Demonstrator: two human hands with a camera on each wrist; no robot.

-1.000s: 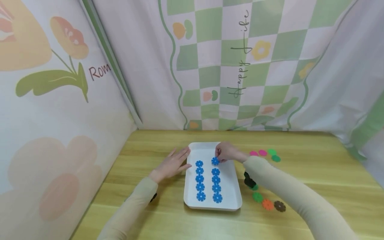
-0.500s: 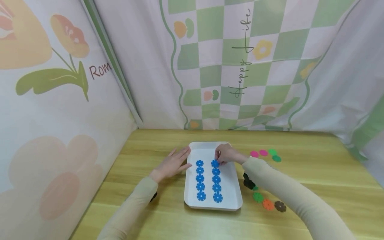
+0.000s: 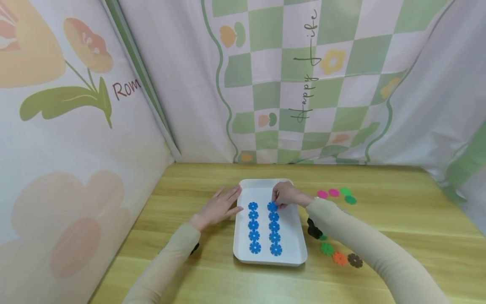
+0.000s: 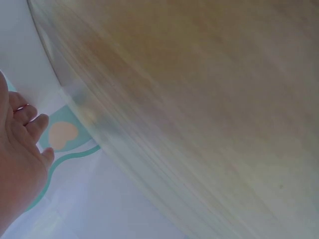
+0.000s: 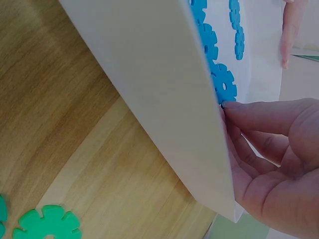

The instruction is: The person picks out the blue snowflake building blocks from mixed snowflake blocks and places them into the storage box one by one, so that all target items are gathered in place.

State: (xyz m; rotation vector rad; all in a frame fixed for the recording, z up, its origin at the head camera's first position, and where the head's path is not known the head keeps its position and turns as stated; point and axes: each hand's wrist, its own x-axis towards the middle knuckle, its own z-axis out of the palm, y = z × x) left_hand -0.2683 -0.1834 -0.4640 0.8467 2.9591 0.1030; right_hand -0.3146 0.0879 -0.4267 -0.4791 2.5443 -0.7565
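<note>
In the head view, a white tray (image 3: 263, 249) holds two columns of blue snowflake discs. The left column (image 3: 253, 225) is a joined chain of several discs, and the right column (image 3: 274, 226) runs alongside it. My right hand (image 3: 287, 194) pinches the farthest blue snowflake disc (image 3: 271, 206) of the right column, whose near edge meets the disc below. From the right wrist view, the thumb and fingertips are at the edge of that disc (image 5: 228, 77), with the tray wall partly hiding it. My left hand (image 3: 216, 211) rests with extended fingers against the tray's left rim.
Right of the tray lie pink discs (image 3: 333, 192), green discs (image 3: 327, 249), an orange disc (image 3: 339, 258) and a brown disc (image 3: 355, 260). A black object (image 3: 314, 229) shows beneath the right sleeve. Printed curtains (image 3: 296, 84) stand behind the wooden table (image 3: 205, 278).
The pinched blue disc has come toward me, closing the gap to the right column over the last second. My left hand stays on the tray rim.
</note>
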